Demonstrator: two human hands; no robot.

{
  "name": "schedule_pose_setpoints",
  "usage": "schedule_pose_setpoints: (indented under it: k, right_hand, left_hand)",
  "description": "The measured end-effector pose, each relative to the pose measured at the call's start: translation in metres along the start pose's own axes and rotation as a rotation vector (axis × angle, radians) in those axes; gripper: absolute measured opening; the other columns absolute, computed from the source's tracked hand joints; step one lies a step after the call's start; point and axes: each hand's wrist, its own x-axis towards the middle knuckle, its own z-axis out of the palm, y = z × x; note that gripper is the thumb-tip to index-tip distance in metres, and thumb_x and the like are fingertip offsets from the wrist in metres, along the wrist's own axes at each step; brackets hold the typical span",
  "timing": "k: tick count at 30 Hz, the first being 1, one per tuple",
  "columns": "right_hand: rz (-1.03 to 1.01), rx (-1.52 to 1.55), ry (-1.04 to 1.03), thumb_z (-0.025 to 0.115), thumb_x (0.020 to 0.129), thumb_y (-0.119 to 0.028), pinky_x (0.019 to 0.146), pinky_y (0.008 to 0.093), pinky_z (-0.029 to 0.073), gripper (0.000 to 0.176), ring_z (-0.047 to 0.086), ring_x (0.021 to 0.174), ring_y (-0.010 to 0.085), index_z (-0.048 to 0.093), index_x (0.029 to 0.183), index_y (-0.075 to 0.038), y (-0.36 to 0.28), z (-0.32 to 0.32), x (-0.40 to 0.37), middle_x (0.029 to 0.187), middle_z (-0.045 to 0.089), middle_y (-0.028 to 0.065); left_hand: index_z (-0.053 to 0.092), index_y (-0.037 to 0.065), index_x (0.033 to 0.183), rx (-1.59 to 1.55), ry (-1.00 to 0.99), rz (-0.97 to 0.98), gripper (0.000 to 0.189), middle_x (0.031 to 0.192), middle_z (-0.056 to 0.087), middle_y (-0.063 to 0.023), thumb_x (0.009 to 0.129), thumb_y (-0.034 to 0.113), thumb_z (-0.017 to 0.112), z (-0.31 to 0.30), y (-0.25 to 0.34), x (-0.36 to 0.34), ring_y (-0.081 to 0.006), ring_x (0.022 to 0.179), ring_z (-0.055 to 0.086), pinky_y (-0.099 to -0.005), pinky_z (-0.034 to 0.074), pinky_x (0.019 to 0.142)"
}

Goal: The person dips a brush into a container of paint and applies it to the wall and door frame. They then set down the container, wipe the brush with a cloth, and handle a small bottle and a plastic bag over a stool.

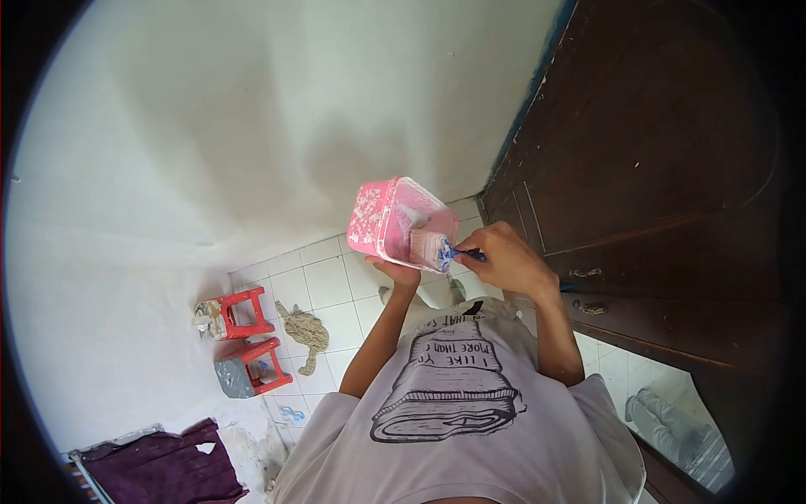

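Observation:
A pink container spattered with white paint is held up in front of my chest, tilted so its opening faces me. My left hand supports it from below, its fingers mostly hidden behind the container. Inside the opening rests a wide paintbrush with whitish bristles and blue marks near its handle. My right hand pinches the brush's dark blue handle at the container's right rim.
Pale walls rise ahead and at left. A dark wooden cabinet with a mirror stands at right. Two red stools and a crumpled cloth are on the tiled floor. Purple fabric lies lower left.

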Motion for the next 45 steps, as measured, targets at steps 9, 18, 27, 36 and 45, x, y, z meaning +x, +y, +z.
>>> schedule_pose_setpoints:
  k: [9,18,27,36,45]
  right_hand:
    - [-0.125,-0.048,0.042,0.067,0.082,-0.015,0.069,0.0431,0.051,0.019,0.063,0.068,0.0351,0.072,0.094,-0.001,0.008,0.024,0.009,0.079,0.066,0.0178]
    - [-0.085,-0.073,0.048,0.066,0.083,-0.016,0.067,0.0405,0.049,0.018,0.064,0.071,0.0326,0.073,0.093,-0.003,0.002,0.01,0.005,0.076,0.065,0.0154]
    - [-0.023,-0.098,0.131,0.066,0.082,-0.015,0.071,0.0424,0.05,0.018,0.064,0.075,0.0351,0.072,0.093,-0.002,0.002,0.003,0.001,0.078,0.066,0.0172]
    - [0.023,-0.108,0.064,0.066,0.082,-0.014,0.072,0.0414,0.051,0.019,0.064,0.076,0.0346,0.072,0.095,-0.001,0.005,-0.006,0.001,0.079,0.066,0.018]
    - [-0.078,-0.036,0.068,0.065,0.083,-0.015,0.066,0.0407,0.05,0.016,0.063,0.07,0.0313,0.073,0.092,-0.005,0.004,-0.002,0.007,0.075,0.065,0.012]
  left_hand:
    - [0.024,0.005,0.144,0.051,0.103,0.041,0.093,0.142,0.037,-0.0152,0.087,0.078,0.018,0.017,0.015,0.0,-0.0314,0.132,0.038,-0.0473,0.032,0.109]
    - [0.02,0.011,0.147,0.056,0.234,-0.017,0.093,0.148,0.029,-0.0098,0.085,0.08,0.015,0.012,0.021,-0.003,-0.0275,0.136,0.03,-0.0453,0.026,0.112]
    - [0.023,0.015,0.147,0.008,0.118,-0.017,0.081,0.143,0.034,-0.0093,0.091,0.073,0.015,0.005,0.004,-0.001,-0.0277,0.134,0.035,-0.0448,0.029,0.111]
    - [0.024,0.014,0.147,-0.043,0.14,-0.072,0.086,0.143,0.034,-0.0096,0.088,0.076,0.014,0.017,0.009,0.005,-0.0295,0.134,0.033,-0.0467,0.029,0.111]
    - [0.023,0.015,0.147,0.079,0.108,0.003,0.081,0.145,0.032,-0.0084,0.091,0.073,0.016,0.008,0.003,0.007,-0.0284,0.135,0.032,-0.0457,0.028,0.111]
